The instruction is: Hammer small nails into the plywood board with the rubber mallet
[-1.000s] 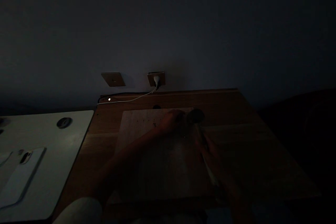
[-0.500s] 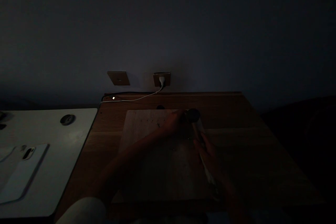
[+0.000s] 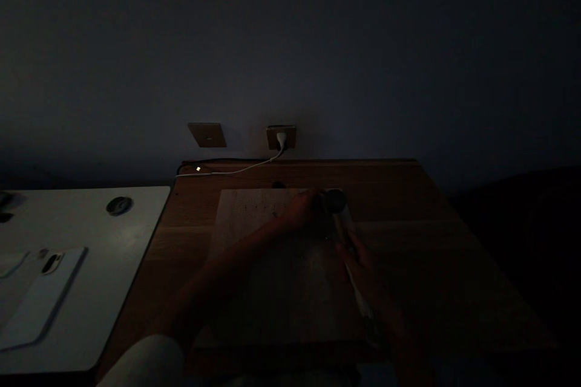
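Observation:
A pale wooden board (image 3: 290, 290) lies on the brown table, with a row of small dark marks, nails or holes, near its far edge. My right hand (image 3: 361, 263) is wrapped round the handle of a hammer (image 3: 334, 201), whose dark round head is over the board's far right corner. Close beside that head, on its left, my left hand (image 3: 300, 208) rests at the board's far edge with its fingers drawn together. What those fingers hold, if anything, is lost in the dark. A small shiny bit lies on the board below the hammer head.
To the left stands a white table (image 3: 131, 254) carrying a light-coloured phone-shaped thing (image 3: 40, 296) and a dark round object (image 3: 118, 205). A white cable (image 3: 236, 171) runs along the brown table's (image 3: 408, 205) back edge to a wall socket (image 3: 290, 136). The room is very dim.
The hammer head and both hands stay in nearly the same place. The whole view has shifted very slightly.

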Tool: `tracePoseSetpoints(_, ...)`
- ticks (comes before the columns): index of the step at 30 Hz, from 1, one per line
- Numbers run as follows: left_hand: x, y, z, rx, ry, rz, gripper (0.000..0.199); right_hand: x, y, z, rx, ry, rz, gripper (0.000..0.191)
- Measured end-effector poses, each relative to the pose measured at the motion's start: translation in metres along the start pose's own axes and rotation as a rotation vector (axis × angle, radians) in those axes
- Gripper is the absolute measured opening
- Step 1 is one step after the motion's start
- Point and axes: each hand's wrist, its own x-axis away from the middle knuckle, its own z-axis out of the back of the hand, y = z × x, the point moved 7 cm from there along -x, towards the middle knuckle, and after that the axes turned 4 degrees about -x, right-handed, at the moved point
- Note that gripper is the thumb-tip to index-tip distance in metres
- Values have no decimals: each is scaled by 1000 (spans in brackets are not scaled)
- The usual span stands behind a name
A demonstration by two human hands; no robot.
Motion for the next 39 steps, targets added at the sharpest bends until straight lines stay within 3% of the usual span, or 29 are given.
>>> tracePoseSetpoints(2,9,10,7,-118,0,-38,36,5,3,6,-6,21,-31,90)
tracePoseSetpoints(4,23,29,6,-302,-58,-170,27,12,7,16,3,83,-76,89)
tracePoseSetpoints(8,61,73,-24,-682,-216,-573,18,22,11,28,10,124,-126,90)
tracePoseSetpoints(11,69,90,-43,-801,-221,-631,17,24,10,26,0,75,-104,87)
tracePoseSetpoints(14,65,96,-48,-781,-220,-624,21,25,16,25,9,57,-102,87)
tracePoseSetpoints(17,55,81,-31,-702,-220,-555,23,26,27,26,-15,86,-158,92)
tracePoseSetpoints(21,32,30,12,-484,-97,-236,28,25,32,25,-37,75,-178,94)
tracePoseSetpoints(25,22,-7,30,-218,14,-72,26,23,34,27,-21,83,-182,99)
tracePoseSetpoints(31,23,-11,23,-123,44,-4,23,24,32,27,-10,60,-147,88)
tracePoseSetpoints(39,25,-14,24,-147,95,19,24,25,31,27,33,78,-175,90)
